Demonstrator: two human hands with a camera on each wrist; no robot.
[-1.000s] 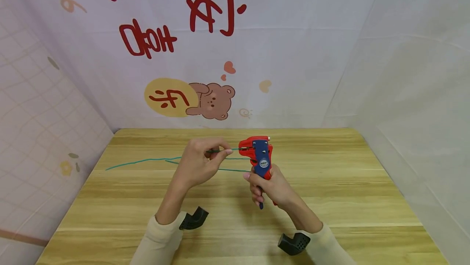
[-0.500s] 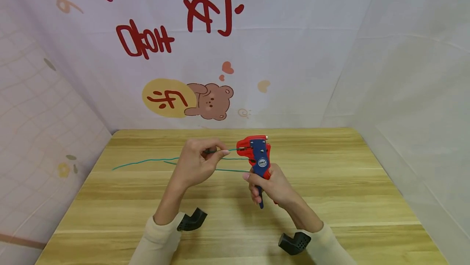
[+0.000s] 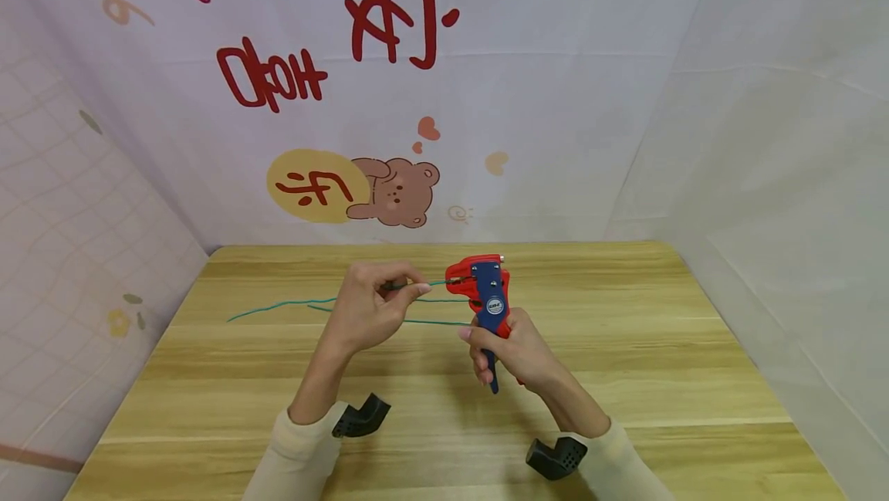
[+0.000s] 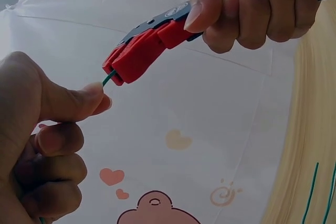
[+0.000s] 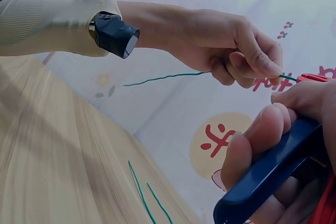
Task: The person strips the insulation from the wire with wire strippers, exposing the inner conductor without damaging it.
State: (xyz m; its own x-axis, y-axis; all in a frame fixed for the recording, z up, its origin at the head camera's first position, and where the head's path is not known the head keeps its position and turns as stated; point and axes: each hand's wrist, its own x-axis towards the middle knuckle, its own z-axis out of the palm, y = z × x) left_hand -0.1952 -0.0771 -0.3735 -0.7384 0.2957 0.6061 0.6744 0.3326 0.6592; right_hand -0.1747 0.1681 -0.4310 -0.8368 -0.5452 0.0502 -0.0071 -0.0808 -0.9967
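My left hand (image 3: pixel 375 308) pinches a thin green wire (image 3: pixel 437 283) between thumb and index finger, close to its right end. That end sits in the jaws of a red and blue wire stripper (image 3: pixel 491 296). My right hand (image 3: pixel 510 346) grips the stripper upright by its handles, thumb in front of the blue one. In the left wrist view the wire (image 4: pixel 108 77) enters the red nose (image 4: pixel 137 59) just past the thumb tip. The wire's long tail (image 5: pixel 168 77) trails out behind the left hand, in the air in the right wrist view.
Two more green wires lie on the wooden table (image 3: pixel 611 362), one wire (image 3: pixel 441 323) nearer me and another wire (image 3: pixel 444 301) behind it, partly hidden by the hands. A printed white cloth (image 3: pixel 556 99) stands behind the table and along its sides.
The free end of the held wire's tail has moved to the right. Both hands and the stripper keep nearly the same pose, with a slight leftward drift of the whole view.
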